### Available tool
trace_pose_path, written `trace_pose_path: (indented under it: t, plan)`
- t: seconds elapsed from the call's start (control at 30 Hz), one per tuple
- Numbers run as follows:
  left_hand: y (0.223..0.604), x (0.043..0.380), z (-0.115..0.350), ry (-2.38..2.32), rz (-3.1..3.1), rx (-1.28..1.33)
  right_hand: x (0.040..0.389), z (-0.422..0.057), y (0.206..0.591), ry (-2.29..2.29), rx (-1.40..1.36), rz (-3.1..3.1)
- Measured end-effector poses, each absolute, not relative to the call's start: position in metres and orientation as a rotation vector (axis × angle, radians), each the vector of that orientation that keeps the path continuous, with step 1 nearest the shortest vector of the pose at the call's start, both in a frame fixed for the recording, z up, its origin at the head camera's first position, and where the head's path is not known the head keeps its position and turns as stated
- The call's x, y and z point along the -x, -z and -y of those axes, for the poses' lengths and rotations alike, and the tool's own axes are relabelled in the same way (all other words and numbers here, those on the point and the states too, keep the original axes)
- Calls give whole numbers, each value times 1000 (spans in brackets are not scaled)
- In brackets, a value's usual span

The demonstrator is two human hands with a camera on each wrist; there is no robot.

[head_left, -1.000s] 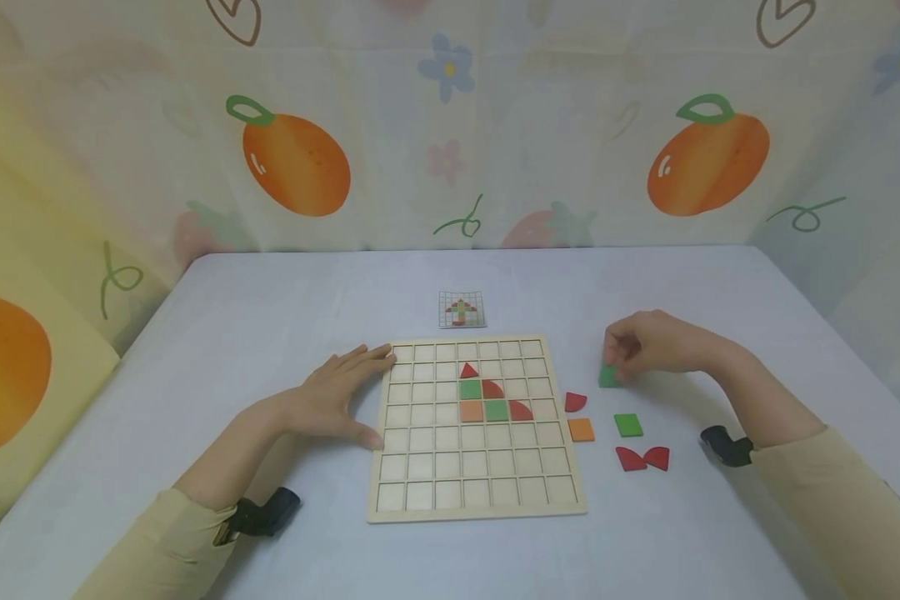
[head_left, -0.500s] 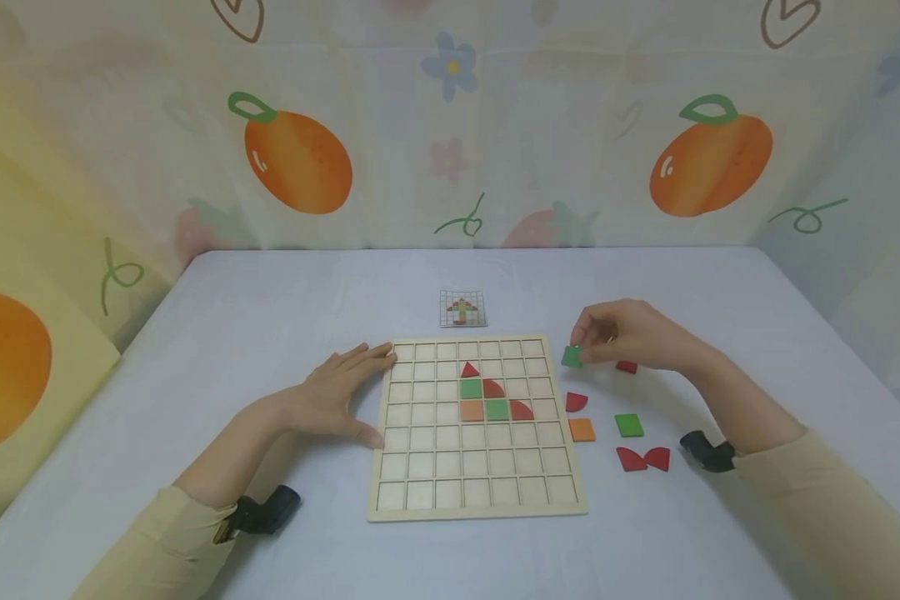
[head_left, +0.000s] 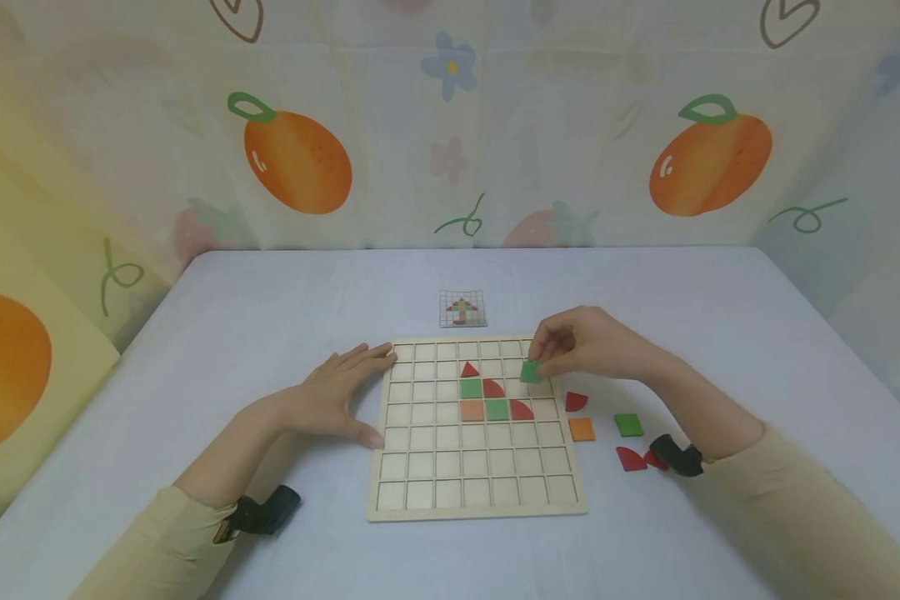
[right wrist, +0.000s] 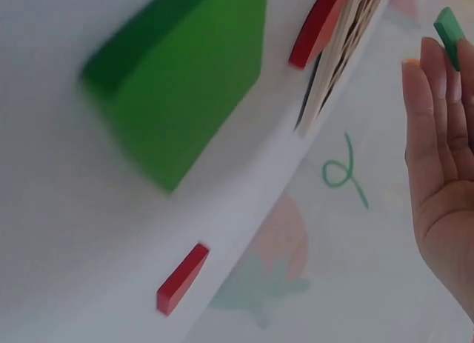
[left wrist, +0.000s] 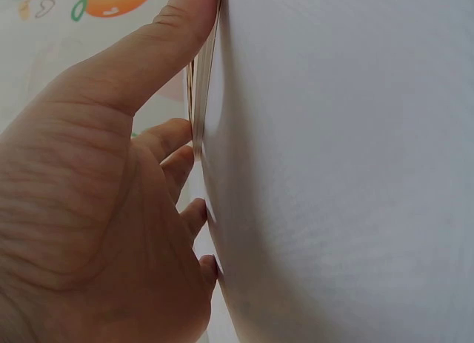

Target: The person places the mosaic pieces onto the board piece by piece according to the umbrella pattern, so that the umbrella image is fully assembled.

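Observation:
My right hand [head_left: 588,343] pinches a green square tile [head_left: 530,372] between thumb and fingers, over the upper right of a wooden grid board [head_left: 412,496]. In the right wrist view that tile [right wrist: 449,36] sticks out past the fingertips. With fingers spread, my left hand [head_left: 322,400] touches the board's left edge; the left wrist view shows its thumb [left wrist: 159,54] against the rim. In the board's cells lie a red triangle [head_left: 469,370], green squares [head_left: 471,389], an orange square [head_left: 472,410] and red quarter circles [head_left: 521,410].
Loose on the white table, right of the board, are a red quarter circle [head_left: 576,402], an orange square [head_left: 582,430], a green square [head_left: 629,425] and two red pieces [head_left: 631,459], one partly covered by the right wrist camera. A small pattern card [head_left: 462,308] lies behind the board.
My right hand has lifted the green square from the table at right and carried it left over the board. The left hand stays at the board's edge.

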State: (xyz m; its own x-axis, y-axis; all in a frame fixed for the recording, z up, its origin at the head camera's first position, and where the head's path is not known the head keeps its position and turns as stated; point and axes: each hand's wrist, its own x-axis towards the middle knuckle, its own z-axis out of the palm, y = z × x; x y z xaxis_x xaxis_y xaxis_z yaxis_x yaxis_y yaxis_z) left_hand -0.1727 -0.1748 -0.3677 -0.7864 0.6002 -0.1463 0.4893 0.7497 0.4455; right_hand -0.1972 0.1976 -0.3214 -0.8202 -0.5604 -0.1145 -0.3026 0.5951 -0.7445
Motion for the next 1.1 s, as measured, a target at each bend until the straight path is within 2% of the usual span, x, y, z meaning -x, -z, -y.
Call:
trace_pose_path:
  t: [0.5,1.1]
  plan:
    - [366,172,174,-577,-2673,-852,189,-157,315,1127,854,-2448]
    - [366,172,174,-576,-2666,-850,186,-111,312,1159,878,-2392]
